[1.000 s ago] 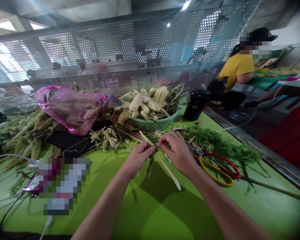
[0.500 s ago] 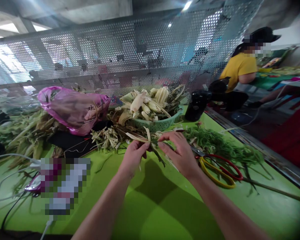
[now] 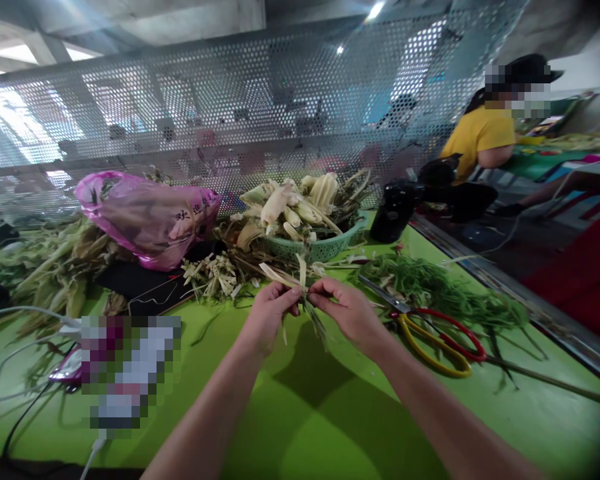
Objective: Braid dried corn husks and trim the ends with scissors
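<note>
Pinched between the thumb and fingers of my left hand (image 3: 271,312) is a small bundle of pale husk-like strips (image 3: 303,268), their ends sticking up and to the left. Thin greenish strands (image 3: 316,323) of it hang below the hands. My right hand (image 3: 349,311) is closed, thumb against forefinger, at the right side of the same bundle; the fingertips partly hide what they grip. Both hands are just above the green tabletop (image 3: 300,427). Close to my right wrist lie large scissors (image 3: 433,337) with one red and one yellow handle loop.
Behind the hands stands a green basket (image 3: 325,251) heaped with pale husks (image 3: 283,203). A pink plastic bag (image 3: 145,217) is left of it, a black bottle (image 3: 391,210) right. Green shredded strands (image 3: 445,290) lie beyond the scissors. A person in yellow (image 3: 480,137) sits far right.
My right hand has moved left and its spread fingers have closed at the bundle. The pale strips have shifted slightly to the right with my left hand.
</note>
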A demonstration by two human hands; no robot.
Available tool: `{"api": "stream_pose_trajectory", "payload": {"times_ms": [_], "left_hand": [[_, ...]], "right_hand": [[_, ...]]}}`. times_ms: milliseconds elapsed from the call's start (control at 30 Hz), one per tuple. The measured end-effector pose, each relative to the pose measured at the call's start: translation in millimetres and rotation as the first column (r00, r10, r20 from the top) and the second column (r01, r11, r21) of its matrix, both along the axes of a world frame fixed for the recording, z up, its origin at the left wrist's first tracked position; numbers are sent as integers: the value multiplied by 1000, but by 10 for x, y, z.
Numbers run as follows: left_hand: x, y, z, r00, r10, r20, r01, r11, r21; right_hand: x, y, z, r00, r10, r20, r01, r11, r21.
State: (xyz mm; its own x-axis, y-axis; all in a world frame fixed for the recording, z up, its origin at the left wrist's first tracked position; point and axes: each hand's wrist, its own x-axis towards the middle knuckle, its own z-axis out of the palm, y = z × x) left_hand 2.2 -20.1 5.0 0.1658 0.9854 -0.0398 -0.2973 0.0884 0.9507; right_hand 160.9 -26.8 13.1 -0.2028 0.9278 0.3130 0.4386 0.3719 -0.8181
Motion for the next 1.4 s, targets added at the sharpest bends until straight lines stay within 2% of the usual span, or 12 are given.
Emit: {"api": "stream_pose_trajectory", "payload": {"times_ms": [100, 233, 333, 433, 567, 633, 733, 833, 933, 1100, 1200, 1400], "left_hand": [[-21, -1, 20, 999, -32, 16, 32, 999, 20], [-37, -2, 31, 992, -70, -109, 79, 994, 76], [-21, -2, 10, 973, -107, -203, 127, 988, 87], [17, -2, -26, 953, -152, -263, 183, 978, 97], [52, 7, -66, 942, -84, -324, 142, 977, 160], [52, 12, -67, 950, -72, -305, 113, 987, 118], [39, 4, -34, 983, -78, -165, 83, 996, 19], [25, -21, 16, 1000, -23, 0, 23, 998, -56], [10, -28, 27, 998, 8, 59, -3, 996, -89], [-29, 7, -32, 990, -45, 135, 64, 988, -142], [-46, 14, -33, 993, -68, 101, 82, 985, -149], [-51, 1, 12, 997, -56, -53, 55, 998, -19]], "right_hand": [[-8, -24, 28, 998, 28, -60, -30, 999, -27], [16, -31, 41, 969, 71, -235, -101, 988, -120], [31, -22, 17, 948, 13, -317, -51, 992, -114], [23, -22, -25, 970, -56, -238, 54, 998, -13], [-11, -32, -42, 986, -106, -132, 119, 988, 99], [-24, -29, -23, 978, -104, -182, 118, 991, 66], [-29, -13, 0, 961, -89, -263, 78, 996, -53], [-23, 2, -26, 979, -44, -200, 15, 989, -145], [-19, 7, -71, 994, 3, -107, -16, 992, -124], [-22, 8, -62, 999, -6, -47, 1, 996, -92], [-26, -1, -44, 998, 11, -60, -16, 996, -90], [-1, -12, -73, 1000, -20, 0, 20, 998, -51]]}}
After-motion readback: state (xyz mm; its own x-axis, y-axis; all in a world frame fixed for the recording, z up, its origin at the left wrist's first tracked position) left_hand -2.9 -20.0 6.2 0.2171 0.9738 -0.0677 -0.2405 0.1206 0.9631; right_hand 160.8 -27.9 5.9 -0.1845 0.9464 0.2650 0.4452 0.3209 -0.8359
